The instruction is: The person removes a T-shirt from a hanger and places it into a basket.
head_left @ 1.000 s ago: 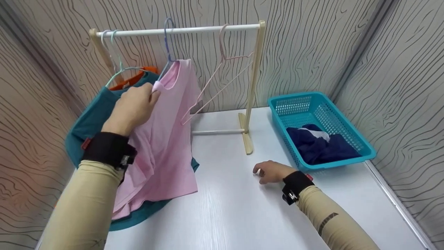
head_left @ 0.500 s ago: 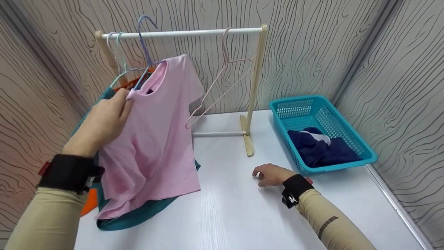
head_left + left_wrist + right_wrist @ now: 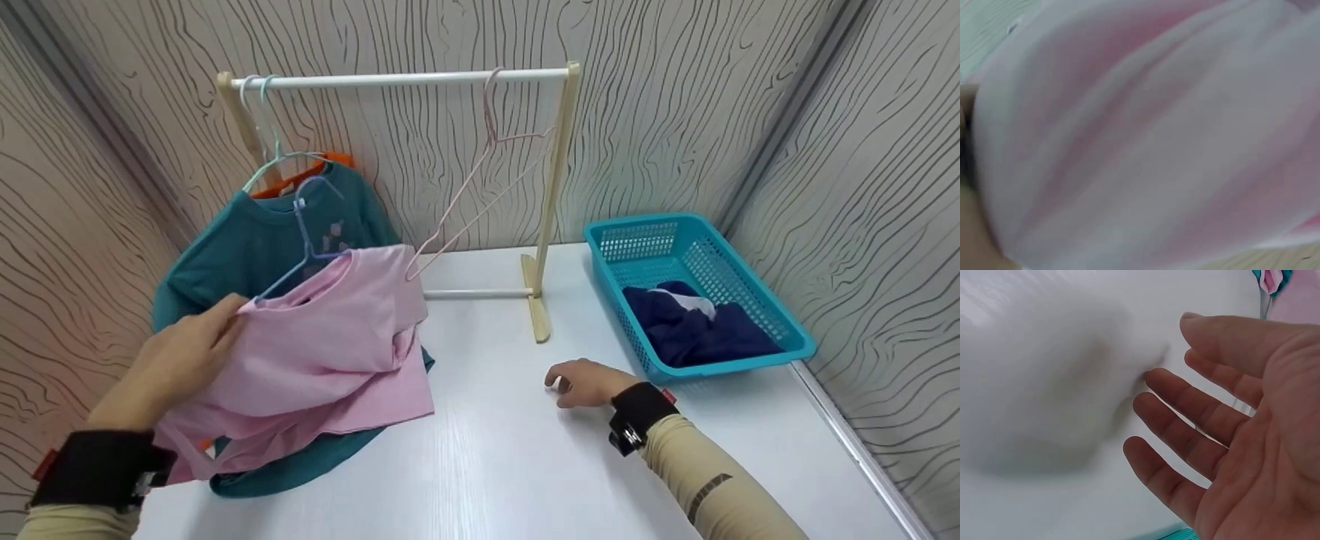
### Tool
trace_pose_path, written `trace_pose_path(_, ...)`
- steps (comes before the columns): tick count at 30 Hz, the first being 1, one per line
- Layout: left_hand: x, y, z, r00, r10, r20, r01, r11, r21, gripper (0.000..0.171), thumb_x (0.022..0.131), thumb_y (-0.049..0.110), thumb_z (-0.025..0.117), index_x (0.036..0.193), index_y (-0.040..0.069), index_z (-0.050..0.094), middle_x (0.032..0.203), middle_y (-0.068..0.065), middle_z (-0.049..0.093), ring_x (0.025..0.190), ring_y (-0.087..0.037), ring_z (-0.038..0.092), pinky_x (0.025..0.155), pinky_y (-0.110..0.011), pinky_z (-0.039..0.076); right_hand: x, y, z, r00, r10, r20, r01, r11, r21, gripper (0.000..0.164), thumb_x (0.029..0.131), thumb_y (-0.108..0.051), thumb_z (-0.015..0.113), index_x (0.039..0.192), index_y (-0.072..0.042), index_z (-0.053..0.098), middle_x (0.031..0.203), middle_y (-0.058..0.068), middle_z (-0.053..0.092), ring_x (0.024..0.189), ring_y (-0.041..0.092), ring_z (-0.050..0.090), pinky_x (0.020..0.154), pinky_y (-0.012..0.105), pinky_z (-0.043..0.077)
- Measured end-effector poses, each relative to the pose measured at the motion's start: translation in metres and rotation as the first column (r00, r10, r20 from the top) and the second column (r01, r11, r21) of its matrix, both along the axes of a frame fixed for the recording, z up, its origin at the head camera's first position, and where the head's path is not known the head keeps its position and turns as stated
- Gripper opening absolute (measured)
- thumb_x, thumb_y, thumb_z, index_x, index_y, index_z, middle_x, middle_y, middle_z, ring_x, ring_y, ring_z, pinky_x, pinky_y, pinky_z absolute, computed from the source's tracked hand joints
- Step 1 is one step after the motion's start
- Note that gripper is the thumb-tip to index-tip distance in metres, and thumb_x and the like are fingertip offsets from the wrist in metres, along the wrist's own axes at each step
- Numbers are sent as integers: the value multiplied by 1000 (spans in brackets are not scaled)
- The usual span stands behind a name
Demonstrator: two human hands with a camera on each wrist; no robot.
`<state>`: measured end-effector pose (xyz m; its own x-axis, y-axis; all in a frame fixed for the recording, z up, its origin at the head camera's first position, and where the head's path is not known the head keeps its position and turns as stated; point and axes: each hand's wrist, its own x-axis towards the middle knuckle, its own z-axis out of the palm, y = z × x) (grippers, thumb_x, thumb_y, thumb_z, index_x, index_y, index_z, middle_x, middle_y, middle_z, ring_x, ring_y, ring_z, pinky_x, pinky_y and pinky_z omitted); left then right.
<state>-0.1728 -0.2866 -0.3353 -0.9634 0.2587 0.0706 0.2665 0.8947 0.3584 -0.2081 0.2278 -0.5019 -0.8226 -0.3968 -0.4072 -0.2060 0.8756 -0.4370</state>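
Observation:
My left hand (image 3: 180, 360) pinches the shoulder of a pink T-shirt (image 3: 322, 337) together with the end of the blue-purple hanger (image 3: 306, 232) inside it. The hanger's hook is off the rail, in front of a teal shirt (image 3: 247, 232) on a mint hanger. Folds of the pink T-shirt fill most of the left wrist view. Low over the white table (image 3: 495, 465), my right hand (image 3: 589, 382) holds nothing; its fingers are loosely bent and spread apart in the right wrist view.
The rack's white rail (image 3: 405, 77) also carries an orange garment (image 3: 341, 159) behind the teal one and a bare pink hanger (image 3: 491, 142) near the right post (image 3: 555, 180). A turquoise basket (image 3: 720, 367) with dark blue clothing (image 3: 697, 326) stands at the right.
The left hand has lifted the pink T-shirt's hanger off the rail and brought it down and left. The shirt now bunches lower, exposing the teal shirt's front. The right hand has stayed put.

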Motion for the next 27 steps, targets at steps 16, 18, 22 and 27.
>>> trace_pose_path(16, 16, 15, -10, 953, -138, 270, 138, 990, 19, 26, 102, 32, 47, 124, 25, 60, 114, -6, 65, 101, -30, 58, 89, -66, 46, 4, -22, 32, 988, 95, -118, -110, 986, -125, 45, 90, -12, 65, 132, -6, 52, 122, 20, 63, 109, 34, 62, 94, 50, 49)
trace_pose_path(18, 16, 27, -7, 951, -164, 261, 168, 986, 8, 24, 102, 30, 49, 122, 26, 61, 112, -4, 65, 100, -28, 58, 92, -65, 46, 6, -26, 35, 980, 112, -163, -139, 977, -163, 55, 90, -16, 67, 140, -7, 44, 133, 19, 56, 118, 35, 58, 99, 51, 46)
trace_pose_path(22, 9, 57, -2, 945, -223, 239, 222, 975, 31, 23, 102, 28, 50, 121, 28, 61, 111, 1, 65, 103, -24, 59, 96, -60, 46, 9, -33, 41, 952, 89, -293, -162, 958, -235, 73, 89, -27, 71, 150, -11, 34, 150, 13, 41, 137, 33, 42, 109, 54, 37)
trace_pose_path(27, -8, 99, -3, 924, -330, 192, 312, 943, 116, 24, 102, 27, 50, 123, 28, 61, 109, 3, 65, 103, -20, 59, 97, -49, 50, 10, -32, 50, 893, 14, -451, -205, 902, -379, 40, 97, -27, 60, 133, -12, 53, 125, 6, 62, 116, 21, 58, 97, 43, 49)
